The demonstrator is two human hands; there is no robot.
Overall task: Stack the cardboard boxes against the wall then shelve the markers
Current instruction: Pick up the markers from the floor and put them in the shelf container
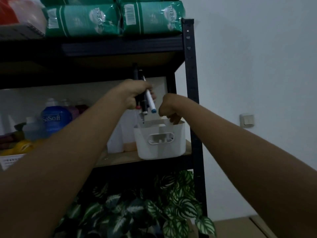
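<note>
Head view, mid frame: my left hand [135, 95] grips a bunch of markers [145, 98] — fingers curled round them, caps pointing down, one white-bodied with a blue cap, the rest dark. They hang just above the white bin [159, 141], which sits at the right end of the wooden shelf board [120, 158] in the black rack [190, 66]. My right hand [169, 109] is at the bin's far right rim, fingers bent down into it; can't tell if it holds anything or just touches the rim. Left of frame on the same shelf — a blue SoSoft bottle [54, 117] and other bottles, blurred. Top of frame: green plastic packs [111, 19] on the upper shelf. Bottom centre: striped green leaves [145, 206]. Lower right corner: part of a cardboard box [240, 227] by the wall [257, 66].
</note>
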